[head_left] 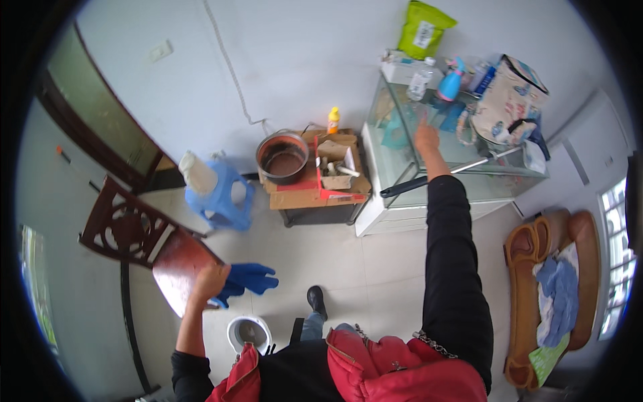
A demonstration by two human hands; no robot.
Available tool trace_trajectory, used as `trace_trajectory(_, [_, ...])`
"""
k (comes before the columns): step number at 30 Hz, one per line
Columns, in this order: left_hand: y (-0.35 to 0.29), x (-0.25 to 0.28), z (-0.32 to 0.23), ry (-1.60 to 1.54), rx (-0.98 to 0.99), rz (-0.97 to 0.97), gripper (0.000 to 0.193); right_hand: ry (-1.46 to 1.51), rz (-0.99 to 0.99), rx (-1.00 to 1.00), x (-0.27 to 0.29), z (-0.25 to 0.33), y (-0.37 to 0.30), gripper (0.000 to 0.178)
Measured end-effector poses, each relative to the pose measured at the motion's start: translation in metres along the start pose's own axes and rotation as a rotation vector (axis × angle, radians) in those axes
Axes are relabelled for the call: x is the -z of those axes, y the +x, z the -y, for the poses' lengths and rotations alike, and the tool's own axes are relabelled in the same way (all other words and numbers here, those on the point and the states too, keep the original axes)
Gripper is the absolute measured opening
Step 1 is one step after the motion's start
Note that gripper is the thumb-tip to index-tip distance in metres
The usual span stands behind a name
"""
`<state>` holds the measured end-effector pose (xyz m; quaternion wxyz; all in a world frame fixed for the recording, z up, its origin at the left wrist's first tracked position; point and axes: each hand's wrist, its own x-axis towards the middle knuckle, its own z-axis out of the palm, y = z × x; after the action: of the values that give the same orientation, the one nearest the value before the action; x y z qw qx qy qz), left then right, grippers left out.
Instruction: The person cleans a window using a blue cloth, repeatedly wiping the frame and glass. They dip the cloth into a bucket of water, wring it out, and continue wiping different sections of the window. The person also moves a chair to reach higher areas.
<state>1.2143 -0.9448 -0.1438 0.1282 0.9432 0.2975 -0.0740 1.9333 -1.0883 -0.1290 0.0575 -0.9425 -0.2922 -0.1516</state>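
My left hand (211,280) is closed around a pair of blue gloves (249,280), whose fingers hang out to the right, beside the seat of a dark red wooden chair (184,264). My right arm stretches forward over a glass display cabinet (405,164). Above its top, my right hand (427,139) has its fingers extended and nothing visible in it. Just beyond those fingertips stand a clear plastic bottle (420,82) and a blue spray bottle (451,84). A long tool with a black handle (404,186) and a metal shaft lies across the cabinet, beneath my forearm.
A patterned cloth bag (507,104) and a green packet (424,32) sit on the cabinet. Left of it, a low stand carries a pot (282,159) and an open carton (336,167). Nearby are a blue stool (224,197), a white bucket (249,323) and a wooden sofa (522,301).
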Motion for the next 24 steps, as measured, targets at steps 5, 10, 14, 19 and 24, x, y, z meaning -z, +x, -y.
trace_trajectory(5, [-0.021, 0.032, 0.01, -0.46, 0.288, -0.426, 0.042, 0.006, 0.272, 0.11, 0.025, -0.012, -0.005, 0.044])
trace_trajectory(10, [-0.064, 0.091, -0.014, -0.69, 0.485, -0.427, 0.049, 0.83, 0.074, 0.474, 0.105, 0.029, -0.152, 0.048])
trace_trajectory(14, [-0.09, 0.129, -0.033, -0.701, 0.597, -0.528, 0.048, 1.367, 0.896, 0.648, 0.131, 0.097, -0.344, 0.054])
trace_trajectory(19, [-0.139, 0.161, -0.075, -0.479, 0.566, -0.518, 0.041, 1.487, 0.644, 0.981, 0.156, 0.194, -0.48, 0.045])
trace_trajectory(24, [-0.231, 0.148, -0.138, -0.295, 0.16, -0.203, 0.03, 1.666, 0.917, 0.738, 0.192, 0.265, -0.53, 0.04])
